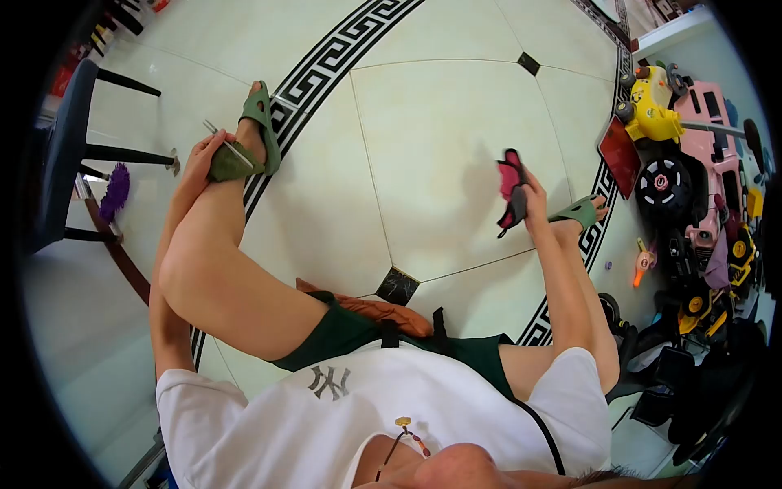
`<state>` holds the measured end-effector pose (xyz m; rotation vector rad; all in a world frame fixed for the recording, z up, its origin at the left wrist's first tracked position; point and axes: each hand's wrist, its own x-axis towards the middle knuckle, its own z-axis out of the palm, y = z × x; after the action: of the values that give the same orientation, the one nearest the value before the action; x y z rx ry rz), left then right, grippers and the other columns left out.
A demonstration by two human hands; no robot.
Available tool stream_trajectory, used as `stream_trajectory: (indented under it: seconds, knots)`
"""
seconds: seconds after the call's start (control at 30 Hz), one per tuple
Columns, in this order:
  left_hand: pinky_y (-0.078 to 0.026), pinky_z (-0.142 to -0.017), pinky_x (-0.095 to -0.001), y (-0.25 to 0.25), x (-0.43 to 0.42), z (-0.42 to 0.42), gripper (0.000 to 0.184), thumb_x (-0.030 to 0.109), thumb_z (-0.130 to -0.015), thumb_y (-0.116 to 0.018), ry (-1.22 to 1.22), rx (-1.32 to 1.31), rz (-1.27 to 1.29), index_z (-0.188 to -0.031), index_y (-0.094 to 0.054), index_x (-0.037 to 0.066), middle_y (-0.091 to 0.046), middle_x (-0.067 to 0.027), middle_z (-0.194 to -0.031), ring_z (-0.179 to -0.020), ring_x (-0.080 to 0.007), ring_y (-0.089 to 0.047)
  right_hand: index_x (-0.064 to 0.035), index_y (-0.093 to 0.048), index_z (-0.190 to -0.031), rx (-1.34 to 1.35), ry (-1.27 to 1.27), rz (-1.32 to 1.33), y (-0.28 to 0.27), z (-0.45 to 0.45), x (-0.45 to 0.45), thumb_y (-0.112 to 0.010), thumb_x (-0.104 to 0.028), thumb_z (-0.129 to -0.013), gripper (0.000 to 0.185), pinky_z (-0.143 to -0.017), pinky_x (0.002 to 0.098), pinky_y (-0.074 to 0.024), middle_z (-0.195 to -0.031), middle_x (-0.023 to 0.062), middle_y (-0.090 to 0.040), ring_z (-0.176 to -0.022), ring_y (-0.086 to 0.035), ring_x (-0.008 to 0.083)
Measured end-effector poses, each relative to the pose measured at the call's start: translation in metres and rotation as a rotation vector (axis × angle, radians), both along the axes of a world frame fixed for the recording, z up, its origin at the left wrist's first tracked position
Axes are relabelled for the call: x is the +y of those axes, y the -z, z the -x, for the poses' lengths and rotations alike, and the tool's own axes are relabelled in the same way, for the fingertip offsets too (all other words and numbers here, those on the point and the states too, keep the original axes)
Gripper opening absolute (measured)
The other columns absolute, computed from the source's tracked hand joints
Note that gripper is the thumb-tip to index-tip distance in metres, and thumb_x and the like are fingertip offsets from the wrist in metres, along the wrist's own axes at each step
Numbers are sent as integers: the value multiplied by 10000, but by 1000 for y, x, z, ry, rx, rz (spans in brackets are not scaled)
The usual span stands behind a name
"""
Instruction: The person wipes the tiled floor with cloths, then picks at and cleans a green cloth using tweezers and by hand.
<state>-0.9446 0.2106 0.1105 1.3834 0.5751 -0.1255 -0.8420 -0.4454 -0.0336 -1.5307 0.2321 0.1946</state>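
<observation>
My left hand [204,160], beside my left foot, is closed on a green cloth-like piece [230,165] and a thin pale two-pronged stick [225,140]. The stick's exact kind is unclear. Held up over the tiles on the other side, my right hand [533,198] grips a small pink-and-black sandal-like item [511,191] with dark ends. A green slipper [261,126] is on my left foot, and another green slipper [577,213] is on my right foot, just beyond my right hand.
Toy vehicles, including a yellow ride-on [654,106] and a pink car [707,155], crowd the right side. A dark chair [69,155] stands at left, with a purple fuzzy thing [115,192] by its legs. An orange toy [643,264] lies on the tiled floor [444,147].
</observation>
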Motion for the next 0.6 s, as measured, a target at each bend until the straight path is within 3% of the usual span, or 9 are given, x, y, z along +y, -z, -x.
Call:
stream_trajectory:
  seconds: [0.03,0.1,0.2,0.3,0.37,0.6]
  knots:
    - [-504,-676,-256,-1,-3,-2,259,298,-934,-572,9,-1,-11,-916,-627,46,-637,-48,-806,-718,-127,-621,-26,-548,-1285,-10,97,42,-1,1,-12,-455,36,-784,514,-849,277,-477,-1165,68,-610,-962,-602,165]
    - [-505,-677,-257,-2,-7,-6,262,301,-933,-574,31,-6,-40,-913,-627,45,-638,-50,-807,-721,-130,-622,-46,-573,-1263,6,238,193,50,-11,-59,-461,20,-793,488,-852,305,-481,-1185,96,-616,-961,-618,200]
    - [-510,-679,-263,-2,-14,-16,262,301,-930,-579,30,21,-54,-912,-627,44,-641,-54,-812,-727,-135,-626,-96,-600,-1242,55,267,720,71,-14,-57,-491,-16,-799,463,-885,378,-472,-1218,133,-602,-992,-601,292]
    - [-517,-683,-272,1,-17,-27,257,296,-928,-584,16,75,-36,-911,-627,43,-646,-60,-815,-731,-143,-630,-139,-610,-1232,-169,127,1136,91,-44,-16,-526,-62,-801,446,-930,448,-435,-1254,149,-569,-1042,-537,372]
    - [-522,-687,-279,6,-15,-31,252,291,-927,-586,3,101,-22,-910,-627,44,-649,-64,-818,-734,-149,-633,-154,-629,-1199,-278,45,1159,80,-67,15,-552,-80,-777,436,-957,469,-407,-1266,137,-553,-1075,-485,385]
    - [-537,-703,-297,25,-6,-49,251,291,-934,-573,-13,162,19,-913,-628,48,-654,-68,-849,-751,-160,-643,-166,-679,-1093,-626,-194,947,73,-135,108,-550,-29,-707,429,-912,421,-440,-1208,85,-600,-1029,-513,335]
